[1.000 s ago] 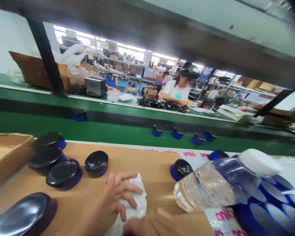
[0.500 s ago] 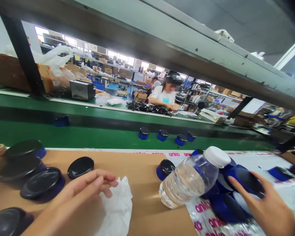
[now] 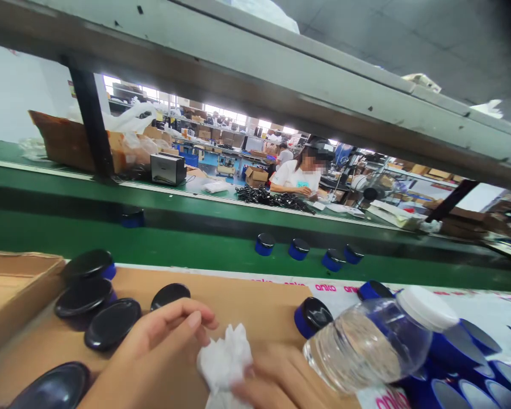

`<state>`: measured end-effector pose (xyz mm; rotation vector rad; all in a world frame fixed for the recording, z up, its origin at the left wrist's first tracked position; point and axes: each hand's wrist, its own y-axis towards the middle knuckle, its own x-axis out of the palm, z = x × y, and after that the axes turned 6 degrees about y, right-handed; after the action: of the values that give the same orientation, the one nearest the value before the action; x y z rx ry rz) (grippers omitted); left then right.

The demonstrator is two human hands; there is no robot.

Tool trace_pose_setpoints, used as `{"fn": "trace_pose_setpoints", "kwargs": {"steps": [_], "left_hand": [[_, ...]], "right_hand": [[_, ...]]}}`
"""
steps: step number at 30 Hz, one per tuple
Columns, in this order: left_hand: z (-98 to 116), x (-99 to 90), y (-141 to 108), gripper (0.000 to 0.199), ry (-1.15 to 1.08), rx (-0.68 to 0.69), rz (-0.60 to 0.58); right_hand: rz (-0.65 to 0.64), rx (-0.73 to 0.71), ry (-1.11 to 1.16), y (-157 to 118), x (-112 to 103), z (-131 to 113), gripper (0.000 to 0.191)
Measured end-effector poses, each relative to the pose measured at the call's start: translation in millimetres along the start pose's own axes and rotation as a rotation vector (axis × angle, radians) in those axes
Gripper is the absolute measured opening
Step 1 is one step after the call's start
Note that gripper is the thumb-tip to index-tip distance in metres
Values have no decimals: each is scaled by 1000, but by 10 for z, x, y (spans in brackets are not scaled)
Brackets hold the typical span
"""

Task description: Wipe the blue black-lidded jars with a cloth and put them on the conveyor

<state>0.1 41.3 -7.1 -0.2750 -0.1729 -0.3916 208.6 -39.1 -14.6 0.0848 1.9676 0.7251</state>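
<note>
Left hand [image 3: 170, 332] over brown cardboard sheet [image 3: 255, 304], fingers loosely curled, thumb and fingertips meeting — nothing visibly gripped. Crumpled white tissue [image 3: 225, 363] on cardboard just right of left fingertips, between both hands. Right hand [image 3: 281, 380] at bottom edge, fingers touching tissue; grip state cannot be determined (hand partly cut off). Clear plastic water bottle with white cap [image 3: 375, 341] lies tilted, just right of right hand. Black-lidded blue jars [image 3: 102, 307] clustered left of left hand.
</note>
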Motion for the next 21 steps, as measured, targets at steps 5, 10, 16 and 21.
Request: {"fn": "trace_pose_setpoints", "kwargs": {"steps": [5,10,16,21], "left_hand": [[73,-53,13,46,53,75,201],[161,-184,69,51,49,44,235],[154,-232,180,53,189,77,167],[36,-262,139,65,562,228,194]], "right_hand": [[2,326,92,1005,708,121,41],[373,854,0,1655,1022,808,56],[382,938,175,1643,1050,1110,43],[189,755,350,1571,992,776,36]]}}
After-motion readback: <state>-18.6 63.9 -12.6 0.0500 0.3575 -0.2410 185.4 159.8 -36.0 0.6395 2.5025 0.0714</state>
